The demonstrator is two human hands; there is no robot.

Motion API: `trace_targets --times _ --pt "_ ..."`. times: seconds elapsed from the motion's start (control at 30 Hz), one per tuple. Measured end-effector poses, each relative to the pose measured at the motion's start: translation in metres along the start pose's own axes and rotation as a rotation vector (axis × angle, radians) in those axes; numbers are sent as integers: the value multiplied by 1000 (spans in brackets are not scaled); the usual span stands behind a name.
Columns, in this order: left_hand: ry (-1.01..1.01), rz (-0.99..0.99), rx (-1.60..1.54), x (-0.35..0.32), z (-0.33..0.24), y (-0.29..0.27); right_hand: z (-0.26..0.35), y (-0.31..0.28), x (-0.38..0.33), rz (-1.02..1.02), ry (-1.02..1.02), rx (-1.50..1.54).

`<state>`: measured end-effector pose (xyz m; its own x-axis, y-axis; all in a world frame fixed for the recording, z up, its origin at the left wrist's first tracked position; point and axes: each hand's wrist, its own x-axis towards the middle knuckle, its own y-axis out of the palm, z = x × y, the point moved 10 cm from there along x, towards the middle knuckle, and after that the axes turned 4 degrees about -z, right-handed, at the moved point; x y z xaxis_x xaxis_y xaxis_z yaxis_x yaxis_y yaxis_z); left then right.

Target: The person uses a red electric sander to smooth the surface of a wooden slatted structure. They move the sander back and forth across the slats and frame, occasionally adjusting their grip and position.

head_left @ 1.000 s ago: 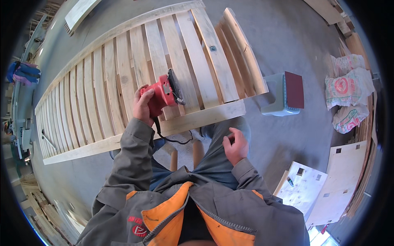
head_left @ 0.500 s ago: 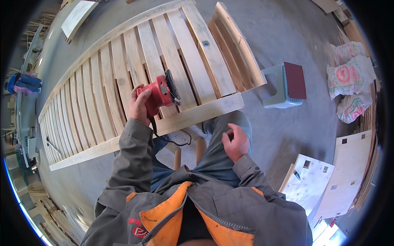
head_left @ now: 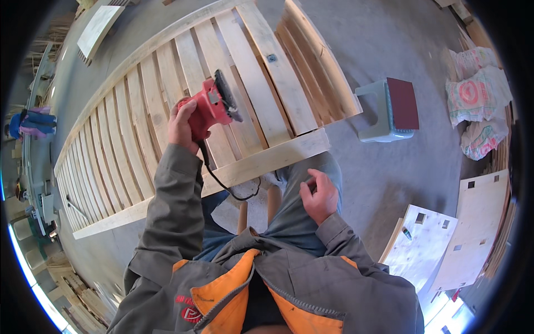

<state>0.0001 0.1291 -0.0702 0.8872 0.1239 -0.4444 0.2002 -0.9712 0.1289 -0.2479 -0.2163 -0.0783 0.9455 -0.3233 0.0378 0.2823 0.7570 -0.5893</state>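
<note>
Far left, workbench clutter with a blue-purple object (head_left: 30, 123), blurry. Long slatted wooden frame (head_left: 139, 122) runs diagonally across the grey floor (head_left: 389, 178). Left hand (head_left: 183, 125) wrapped around red electric sander (head_left: 210, 108), sander tilted with black pad facing right, over the slats near the frame's lower rail; black cord (head_left: 222, 183) hangs down from it. Right hand (head_left: 318, 196) holds nothing, fingers loosely curled, resting on the thigh. Right of that, pale stool with dark red top (head_left: 389, 108), then printed sacks (head_left: 478, 94), plywood sheets (head_left: 445, 239) lower right
</note>
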Motion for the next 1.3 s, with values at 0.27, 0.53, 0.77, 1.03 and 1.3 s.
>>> trace_targets --times 0.27,0.53,0.77,1.03,1.3 --pt "43 -55 82 -23 -9 -27 -5 -3 2 -21 3 68" --pt "38 -32 53 -29 1 -20 -2 -8 3 -29 -13 92" --pt "54 -90 153 -19 -16 -11 -1 -8 2 -40 -13 114" --pt "59 -102 190 15 -31 -12 -3 -4 6 -27 6 131" --pt "152 -63 178 67 -68 2 -3 -2 12 1 34 127"
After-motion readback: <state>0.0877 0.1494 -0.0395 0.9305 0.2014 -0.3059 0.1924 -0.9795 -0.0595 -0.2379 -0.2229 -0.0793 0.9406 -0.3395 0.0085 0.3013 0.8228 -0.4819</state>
